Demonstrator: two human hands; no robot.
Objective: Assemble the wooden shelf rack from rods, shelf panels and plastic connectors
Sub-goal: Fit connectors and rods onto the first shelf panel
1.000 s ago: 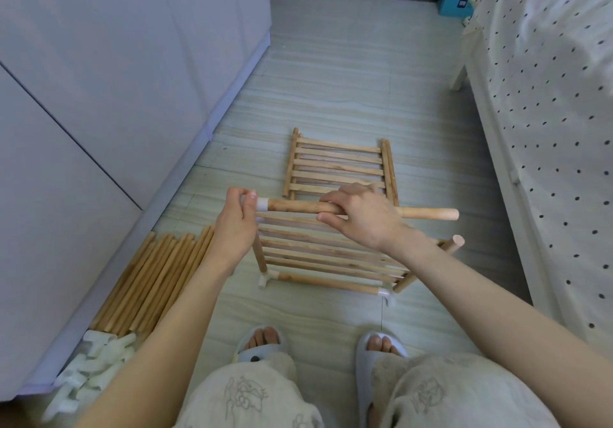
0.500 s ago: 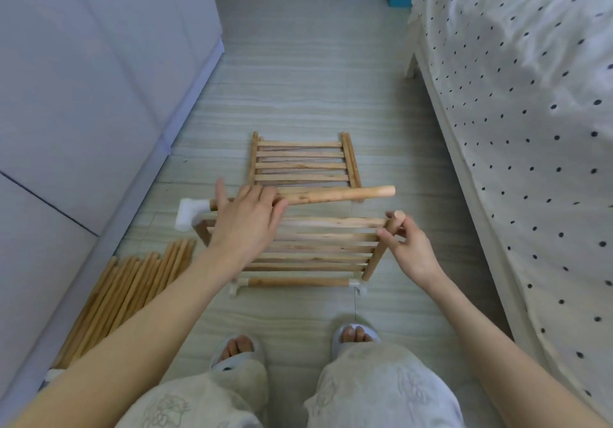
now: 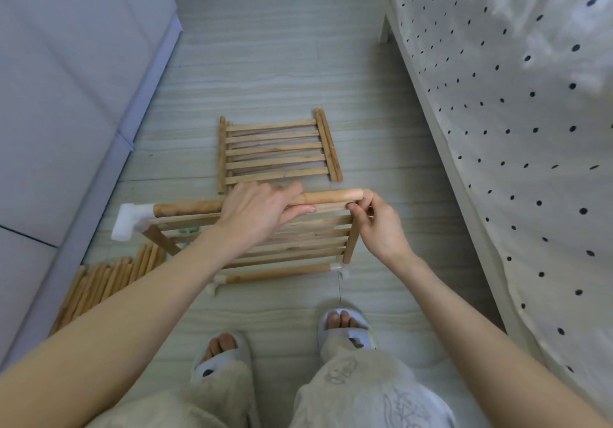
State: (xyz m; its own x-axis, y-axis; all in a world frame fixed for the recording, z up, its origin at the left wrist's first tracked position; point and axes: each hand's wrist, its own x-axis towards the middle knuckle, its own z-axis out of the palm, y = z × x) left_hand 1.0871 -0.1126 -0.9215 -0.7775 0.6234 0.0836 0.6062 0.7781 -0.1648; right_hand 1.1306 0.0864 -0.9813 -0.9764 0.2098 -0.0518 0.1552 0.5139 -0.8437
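While much of the rack sits under the forearms, these parts can be read:

Hidden: the left forearm crosses the slats of the half-built rack (image 3: 298, 245), so the middle of its shelf panel is covered; the joint where the top rod meets the right post lies behind the right hand's fingers and cannot be made out.

Cut off: the pile of spare rods (image 3: 106, 281) runs under the left arm at the lower left; both arms leave the picture at the bottom corners.

Hard to make out: a small greenish thing shows between the slats near the left post, too small to name.

Top rod (image 3: 189, 208): lies level across the top of the rack, its left end seated in a white plastic connector (image 3: 129, 222), its right end bare and rounded.

Left hand (image 3: 262, 212): palm down on the rod near its middle, fingers curled over the top, thumb under and pointing right.

Right hand (image 3: 378, 225): at the rod's right end, fingers bent and pinching the top of the upright right post (image 3: 351, 241), knuckles up, wrist angled down and right.

Rack: stands on the floor (image 3: 282, 62) just ahead of two slippered feet, white connectors at its near bottom corners.

Spare shelf panel (image 3: 278, 149): lies flat on the floor just beyond the rack.

Sides: grey cabinet (image 3: 66, 95) at left, dotted bedspread (image 3: 514, 129) at right.
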